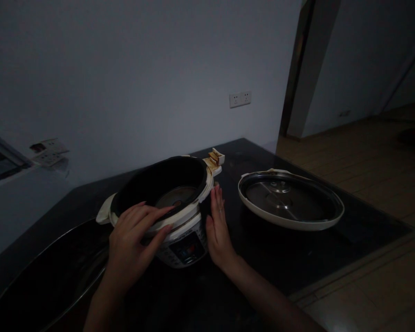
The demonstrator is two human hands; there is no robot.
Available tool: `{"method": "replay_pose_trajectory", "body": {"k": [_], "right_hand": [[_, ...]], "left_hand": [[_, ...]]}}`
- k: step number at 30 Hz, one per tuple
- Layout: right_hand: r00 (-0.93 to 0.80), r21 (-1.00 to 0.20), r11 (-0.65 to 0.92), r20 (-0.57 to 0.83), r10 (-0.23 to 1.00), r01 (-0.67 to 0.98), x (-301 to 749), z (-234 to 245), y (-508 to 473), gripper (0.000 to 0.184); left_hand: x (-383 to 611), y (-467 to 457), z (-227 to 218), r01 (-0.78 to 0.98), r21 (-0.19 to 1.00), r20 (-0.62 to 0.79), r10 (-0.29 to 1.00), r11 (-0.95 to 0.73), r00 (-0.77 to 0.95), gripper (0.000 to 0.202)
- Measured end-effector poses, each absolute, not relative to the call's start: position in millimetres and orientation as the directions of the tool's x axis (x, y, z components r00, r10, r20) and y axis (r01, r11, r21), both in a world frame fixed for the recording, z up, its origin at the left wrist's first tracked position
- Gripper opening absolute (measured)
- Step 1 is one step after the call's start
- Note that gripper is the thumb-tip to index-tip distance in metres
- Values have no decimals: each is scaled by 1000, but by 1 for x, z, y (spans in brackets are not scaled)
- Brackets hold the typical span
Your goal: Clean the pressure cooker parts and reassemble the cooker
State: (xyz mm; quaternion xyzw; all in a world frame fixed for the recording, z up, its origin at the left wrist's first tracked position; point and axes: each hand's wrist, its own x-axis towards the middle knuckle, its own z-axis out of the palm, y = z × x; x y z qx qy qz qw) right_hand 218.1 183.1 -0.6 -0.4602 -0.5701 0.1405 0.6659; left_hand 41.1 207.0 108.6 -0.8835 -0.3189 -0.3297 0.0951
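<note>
A white electric pressure cooker [183, 230] stands without its lid on the dark countertop, its front panel facing me. Inside, a round metal plate [178, 196] with a small centre piece shows at the bottom of the dark cavity. My left hand [133, 235] grips the front-left rim, fingers over the top edge and thumb on the outer side. Against the right side of the cooker, my right hand [218, 226] lies flat with its fingers stretched out. The detached round lid [290, 225] rests inner side up to the right, apart from both hands.
The dark countertop [263, 267] meets a pale wall with a socket plate [240, 99] at the back. A large dark sink or basin [51, 242] with a thin bright rim lies at left. Another socket [50, 152] looks damaged. Tiled floor [376, 143] lies beyond the right edge.
</note>
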Motion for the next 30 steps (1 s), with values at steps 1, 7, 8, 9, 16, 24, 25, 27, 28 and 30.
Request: {"method": "replay_pose_trajectory", "body": {"k": [1, 7, 8, 9, 16, 24, 25, 27, 28, 30], "right_hand": [[339, -787, 526, 614, 713, 321, 216, 1, 184, 57], [484, -880, 449, 464, 742, 155, 222, 1, 212, 57], [512, -898, 428, 415, 752, 99, 225, -3, 220, 58], [538, -917, 398, 353, 766, 34, 228, -8, 226, 60], [606, -962, 221, 82, 791, -158, 221, -55, 227, 74], [591, -971, 186, 64, 804, -148, 189, -45, 183, 72], [584, -969, 220, 116, 803, -109, 187, -37, 180, 69], [560, -956, 292, 229, 797, -25, 188, -20, 179, 64], [550, -947, 322, 272, 789, 7, 190, -12, 181, 63], [548, -932, 360, 321, 773, 38, 198, 1, 192, 62]], "left_hand": [[42, 207, 109, 631, 50, 644, 508, -775, 572, 28], [43, 205, 108, 642, 16, 659, 491, -766, 570, 25], [42, 206, 107, 641, -6, 664, 476, -767, 576, 26], [42, 207, 106, 639, -26, 670, 461, -768, 582, 26], [42, 211, 98, 639, -76, 717, 404, -765, 568, 27], [43, 209, 99, 648, -96, 700, 412, -756, 583, 26], [44, 208, 100, 644, -95, 696, 412, -759, 588, 26], [48, 204, 102, 650, -88, 688, 426, -755, 588, 24], [51, 201, 102, 663, -83, 690, 437, -744, 577, 24], [58, 196, 102, 703, -60, 707, 467, -709, 531, 22]]}}
